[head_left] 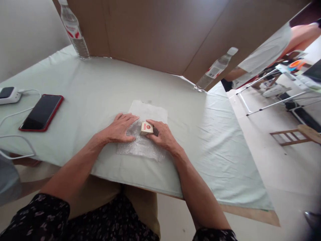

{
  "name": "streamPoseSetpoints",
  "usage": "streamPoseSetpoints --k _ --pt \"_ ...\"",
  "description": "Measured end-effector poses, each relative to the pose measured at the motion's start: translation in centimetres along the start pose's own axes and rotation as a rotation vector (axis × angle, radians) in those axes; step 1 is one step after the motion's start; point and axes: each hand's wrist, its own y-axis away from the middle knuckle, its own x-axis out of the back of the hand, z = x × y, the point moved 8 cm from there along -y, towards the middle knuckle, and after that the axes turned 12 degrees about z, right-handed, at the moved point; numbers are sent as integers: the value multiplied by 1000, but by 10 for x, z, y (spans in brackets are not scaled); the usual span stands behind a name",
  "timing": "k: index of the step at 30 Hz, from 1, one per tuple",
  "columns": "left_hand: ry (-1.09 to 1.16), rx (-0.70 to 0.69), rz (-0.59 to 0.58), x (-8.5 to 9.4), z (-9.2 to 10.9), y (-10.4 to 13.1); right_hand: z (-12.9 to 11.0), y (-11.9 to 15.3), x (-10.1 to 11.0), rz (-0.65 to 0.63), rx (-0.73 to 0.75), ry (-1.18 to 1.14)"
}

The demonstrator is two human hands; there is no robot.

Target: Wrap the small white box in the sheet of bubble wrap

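Observation:
A small cream-coloured box point(146, 128) with a red print on top rests near the middle of a sheet of bubble wrap point(140, 149). My right hand point(162, 134) grips the box from its right side, thumb at the near edge and fingers at the far edge. To the left of the box, my left hand point(119, 129) lies on the left part of the bubble wrap, fingers and thumb apart, with nothing held. The right end of the box is partly hidden by my right hand.
A red-cased phone point(42, 112), a white charger point(10, 96) and cables lie on the cloth-covered table point(82, 90). Water bottles point(75, 36) stand before a brown cardboard screen point(155, 30). Other people are partly visible at both sides. A wooden stool point(296, 135) is at right.

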Motion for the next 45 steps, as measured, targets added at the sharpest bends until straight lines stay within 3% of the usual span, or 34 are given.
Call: streamPoseSetpoints --k 7,12,14,18,21,26,30,34,40,45 --pt "-1 0 -6 1 1 -1 0 0 1 -28 4 -5" --pt "-1 -10 -16 2 3 0 -20 2 44 116 37 -37" --pt "3 -8 -13 3 3 0 -37 10 53 108 90 -21" --pt "-2 2 -12 3 2 -1 -73 47 32 -77 277 106" --pt "1 2 -8 2 4 -2 -77 70 13 -53 312 315" --pt "116 15 95 17 9 -4 -76 72 17 157 319 338" --pt "333 -16 108 32 19 -2 -68 46 43 278 209 197" --pt "431 -7 79 35 23 -2 -49 15 54 282 83 76" --pt "465 172 259 27 14 -9 -10 -6 35 249 -155 -208" --pt "637 321 302 15 10 -10 -1 -1 24 302 -255 -349"
